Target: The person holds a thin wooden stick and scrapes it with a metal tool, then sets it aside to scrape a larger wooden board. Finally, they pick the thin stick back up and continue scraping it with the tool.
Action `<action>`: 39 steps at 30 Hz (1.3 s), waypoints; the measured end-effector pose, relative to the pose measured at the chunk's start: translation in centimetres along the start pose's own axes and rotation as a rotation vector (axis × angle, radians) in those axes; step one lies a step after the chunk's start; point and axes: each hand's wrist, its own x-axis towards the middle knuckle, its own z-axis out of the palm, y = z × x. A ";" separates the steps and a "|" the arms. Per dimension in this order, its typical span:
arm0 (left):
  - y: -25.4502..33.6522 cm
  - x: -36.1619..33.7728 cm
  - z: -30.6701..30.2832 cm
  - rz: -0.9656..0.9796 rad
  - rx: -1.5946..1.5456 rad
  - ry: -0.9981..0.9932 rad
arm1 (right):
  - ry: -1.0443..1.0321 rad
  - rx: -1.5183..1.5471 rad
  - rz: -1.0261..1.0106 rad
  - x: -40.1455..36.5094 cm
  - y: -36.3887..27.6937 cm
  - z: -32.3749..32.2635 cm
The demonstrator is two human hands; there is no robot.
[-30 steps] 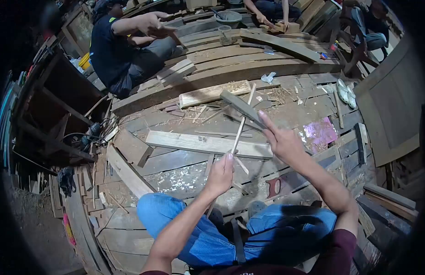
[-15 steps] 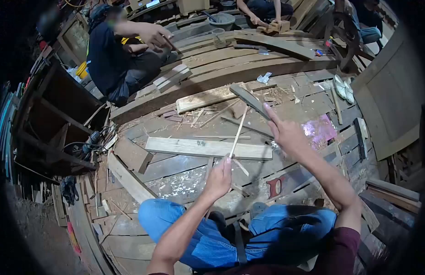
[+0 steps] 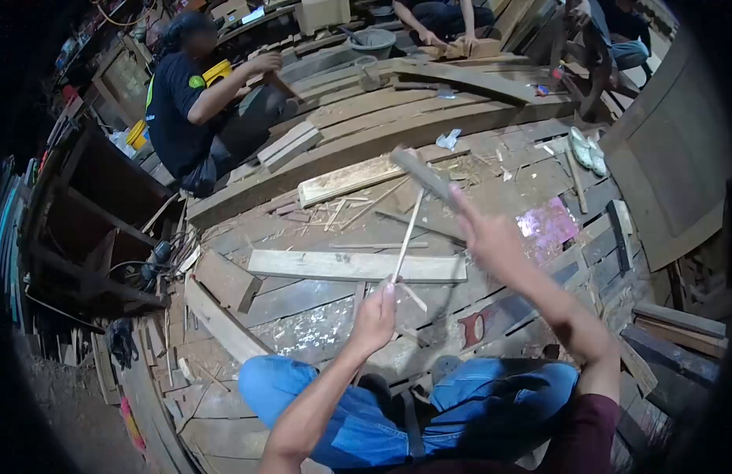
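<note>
A thin pale wooden stick (image 3: pixel 409 231) slants upward from my left hand (image 3: pixel 374 318), whose fingers are closed round its lower end. My right hand (image 3: pixel 492 237) grips a longer, flat grey-brown bar (image 3: pixel 423 174), with a finger stretched along it. The bar's lower side is near or against the top of the stick; whether they touch is hard to tell. Beneath them a pale plank (image 3: pixel 350 266) lies across the floor. A saw with a red handle (image 3: pixel 476 327) rests on the floor to the right of my left hand.
A person in dark clothes (image 3: pixel 180 110) sits at the upper left. Another person's hands (image 3: pixel 453 43) are on wood at the top. A long beam (image 3: pixel 366 142) crosses the floor. Pink sheet (image 3: pixel 549 221), pale shoes (image 3: pixel 588 152), wood scraps and a cabinet (image 3: pixel 89 205) surround the workspace.
The bar in my right hand has shifted slightly up and left and looks blurred. The seated person's arm has drawn back. The whole view has shifted a little.
</note>
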 end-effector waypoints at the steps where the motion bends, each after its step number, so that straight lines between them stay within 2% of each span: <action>1: 0.6 0.8 0.3 0.034 -0.018 0.016 | -0.041 0.032 -0.095 -1.4 -1.0 1.0; 2: 0.6 0.9 0.4 0.027 -0.017 0.004 | -0.085 0.068 -0.188 -2.8 -2.1 1.9; 4: -1.1 0.7 0.1 0.006 0.009 -0.007 | -0.197 -0.146 -0.155 -1.1 -1.2 2.0; 5: -2.7 0.9 0.3 0.115 0.179 -0.004 | -0.128 -0.099 -0.106 -0.4 -0.7 1.9; 7: -1.0 0.0 0.1 0.070 0.068 -0.008 | 0.018 -0.019 -0.001 0.6 0.2 0.8; 8: 0.1 0.6 0.2 0.071 -0.002 -0.001 | 0.079 0.176 -0.102 -0.2 0.2 2.1; 10: -0.7 1.2 0.0 0.118 -0.003 0.019 | 0.036 0.089 -0.287 -2.8 -1.8 4.4; 12: -3.5 1.4 0.2 0.222 0.035 0.108 | 0.036 0.040 -0.250 -1.4 -1.7 3.3; 13: -1.7 1.0 -0.5 0.125 0.045 0.053 | 0.021 0.020 -0.228 -1.0 -1.5 2.8; 16: 0.1 0.4 -0.8 0.096 0.030 -0.012 | 0.078 0.038 0.007 0.5 -0.6 0.3; 17: 0.1 0.4 -0.8 0.080 -0.034 -0.004 | 0.131 0.072 -0.100 -0.2 -0.1 1.9; 20: -2.0 0.8 -0.7 0.224 0.047 0.113 | -0.017 -0.120 -0.309 -2.4 -3.6 1.3; 21: -1.3 0.4 -1.2 0.151 0.028 0.042 | 0.017 -0.151 -0.315 -1.3 -2.1 1.9; 24: 0.2 0.1 -1.2 0.008 0.073 -0.061 | 0.008 -0.027 -0.035 0.3 -1.5 -0.1; 25: -0.5 0.5 -1.1 0.192 0.109 0.006 | -0.106 0.072 -0.006 -0.6 -2.5 0.5; 27: -1.0 0.5 -1.4 0.147 0.061 0.017 | -0.165 -0.061 -0.275 -2.3 -4.2 1.0; 28: -1.2 0.6 -1.5 0.122 0.043 0.027 | -0.325 -0.172 -0.231 -2.1 -5.0 0.3; 29: -1.8 0.6 -1.2 0.104 0.082 0.062 | -0.233 -0.135 -0.153 -1.1 -3.9 -0.1; 31: 0.9 -0.1 -1.6 0.004 0.067 -0.033 | -0.074 -0.038 0.014 0.9 -1.6 -0.4; 32: 2.1 -0.1 -1.6 -0.035 0.049 -0.076 | -0.136 -0.037 -0.019 0.1 -2.2 -0.2; 34: -0.3 0.7 -0.8 0.104 0.088 -0.011 | -0.250 -0.050 -0.096 -2.5 -4.2 0.2; 35: -1.9 0.9 -0.4 0.141 0.119 0.037 | -0.044 -0.132 -0.326 -3.4 -3.7 2.3; 37: 0.5 0.1 -1.5 0.007 0.064 -0.035 | 0.039 0.055 -0.225 -1.0 -1.0 3.0; 39: 1.6 0.0 -1.1 0.074 0.052 -0.047 | -0.099 -0.082 0.032 0.7 -1.9 -1.3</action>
